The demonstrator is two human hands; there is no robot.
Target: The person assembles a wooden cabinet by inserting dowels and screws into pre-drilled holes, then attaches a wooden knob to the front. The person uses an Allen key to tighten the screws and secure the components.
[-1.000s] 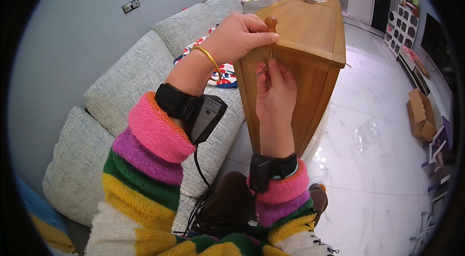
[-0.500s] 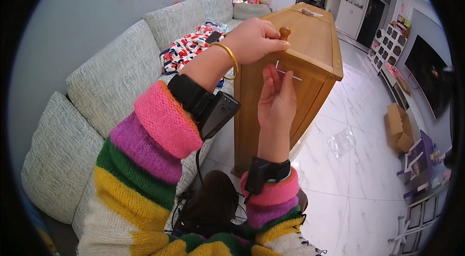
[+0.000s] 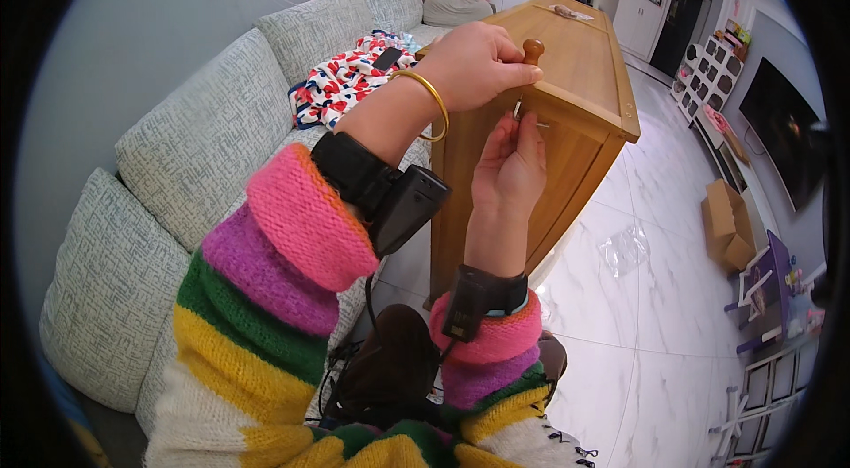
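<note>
At the near corner of a long wooden cabinet, my left hand is closed around the lower part of a brown wooden knob. The knob's rounded head stands up above my thumb. Just below, my right hand pinches a thin silver L-shaped hex key between thumb and fingers. One arm of the key points up toward the underside of the top's edge. Its other arm sticks out past my fingertips to the right. Whether the key's tip sits in anything is hidden.
A pale grey sofa runs along the left wall, with a patterned cloth and a black phone on it. A small item on a plastic bag lies on the cabinet top. Clear plastic and a cardboard box are on the right.
My right fingers have closed in on the hex key, which has turned so that less of its side arm shows. My left hand stays at the knob. The whole view has shifted slightly.
</note>
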